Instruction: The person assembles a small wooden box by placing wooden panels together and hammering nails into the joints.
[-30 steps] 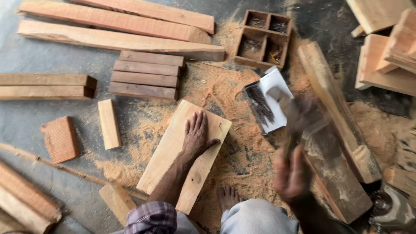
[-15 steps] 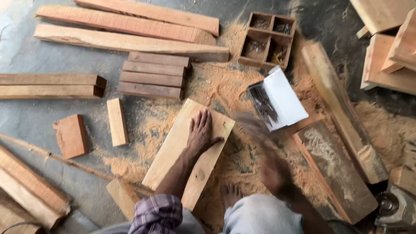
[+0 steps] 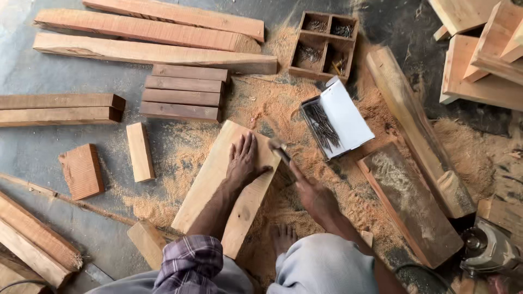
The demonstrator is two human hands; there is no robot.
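The left hand (image 3: pixel 243 161) lies flat, fingers spread, pinning the pale plank (image 3: pixel 229 185) to the sawdust-strewn floor (image 3: pixel 32 147). The right hand (image 3: pixel 315 197) is clenched on a hammer (image 3: pixel 279 151), its head at the plank's edge at about three o'clock from the pressing palm. I'd judge the nailing is in hand, not finished; whether a nail stands under the head is too blurred to tell. The open box of nails (image 3: pixel 332 122) sits at two o'clock, four short blocks (image 3: pixel 185 92) at eleven.
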